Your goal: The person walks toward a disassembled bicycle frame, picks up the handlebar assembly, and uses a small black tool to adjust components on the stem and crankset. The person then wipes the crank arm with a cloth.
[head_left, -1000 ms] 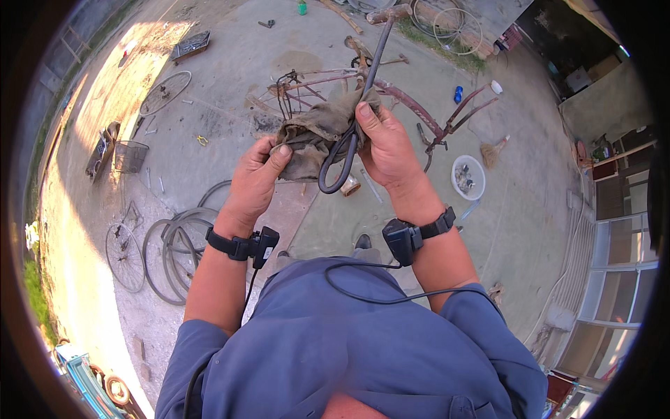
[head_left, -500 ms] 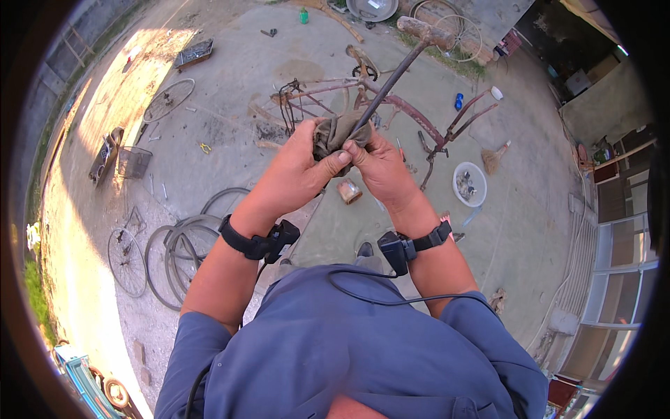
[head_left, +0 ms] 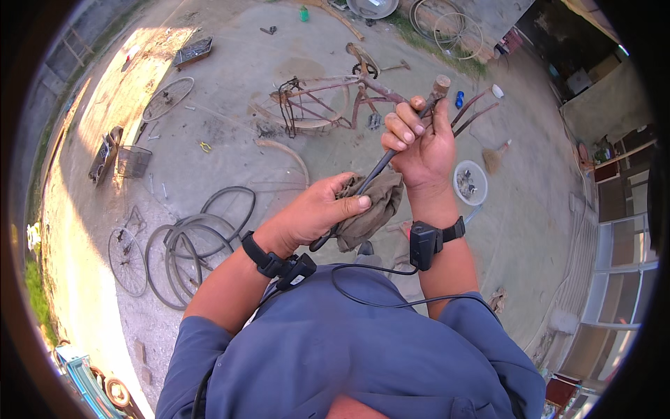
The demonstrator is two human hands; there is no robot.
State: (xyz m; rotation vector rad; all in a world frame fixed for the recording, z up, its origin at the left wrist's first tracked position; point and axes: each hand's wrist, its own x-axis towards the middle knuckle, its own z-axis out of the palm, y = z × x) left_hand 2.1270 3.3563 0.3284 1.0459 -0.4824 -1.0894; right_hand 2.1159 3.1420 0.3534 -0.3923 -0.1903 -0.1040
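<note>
Above a concrete yard, a dark rod (head_left: 380, 167) is held slanting up to the right. The right hand (head_left: 419, 143) is raised, its grip clamped round the rod's upper part, just below a knobbed end. The left hand (head_left: 317, 209) sits lower — its grip is closed on a brown rag (head_left: 370, 206) wrapped about the rod's lower part. Below lie a rusty bicycle frame (head_left: 328, 101), loose tyres (head_left: 188, 244) to the left and a white bowl (head_left: 469, 183) near the right wrist — bare floor is seen between them.
</note>
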